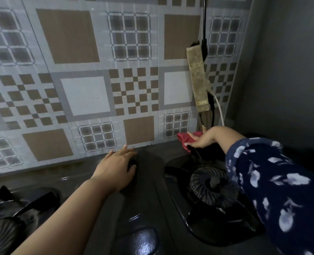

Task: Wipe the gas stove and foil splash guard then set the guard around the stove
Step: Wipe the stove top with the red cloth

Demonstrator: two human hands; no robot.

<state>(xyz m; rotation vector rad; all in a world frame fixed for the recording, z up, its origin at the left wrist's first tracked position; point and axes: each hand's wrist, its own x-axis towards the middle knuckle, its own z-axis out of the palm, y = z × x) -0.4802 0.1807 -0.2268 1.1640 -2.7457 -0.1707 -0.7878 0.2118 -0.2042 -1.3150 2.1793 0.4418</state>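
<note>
A black gas stove [148,203] fills the lower part of the head view, with a right burner [210,186] and a left burner [14,208]. A foil splash guard [82,85] printed with a tile pattern stands upright behind the stove. My left hand [117,168] rests on the stove's middle near its back edge, fingers spread. My right hand [206,138] holds a red cloth [186,139] at the stove's back right corner, against the guard's foot. Part of the cloth is hidden under the hand.
A yellowed power strip [197,80] hangs on the wall at the right with a black cable [204,24] above and a white cord [219,109] below. A grey wall [290,70] closes the right side.
</note>
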